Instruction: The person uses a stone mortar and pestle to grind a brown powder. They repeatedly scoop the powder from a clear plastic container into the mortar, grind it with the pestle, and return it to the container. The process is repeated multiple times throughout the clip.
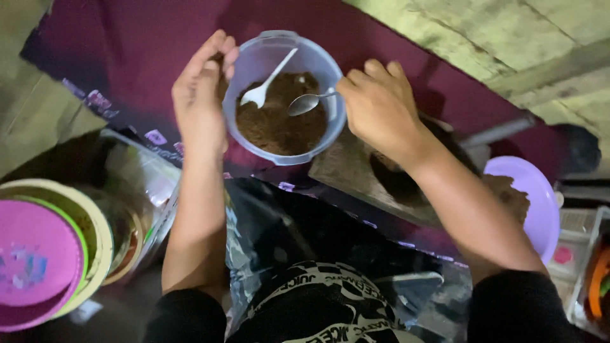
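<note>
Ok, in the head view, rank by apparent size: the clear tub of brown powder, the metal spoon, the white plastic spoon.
1. Clear tub, by far the largest.
2 and 3. White plastic spoon and metal spoon: unsure, since the right hand hides the metal spoon's handle.

A clear plastic bag (pixel 143 184) with colourful print lies lower left.

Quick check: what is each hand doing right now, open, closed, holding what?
Left hand: closed on the rim of the clear plastic tub of brown powder.
Right hand: closed on the metal spoon, over the powder.
</note>
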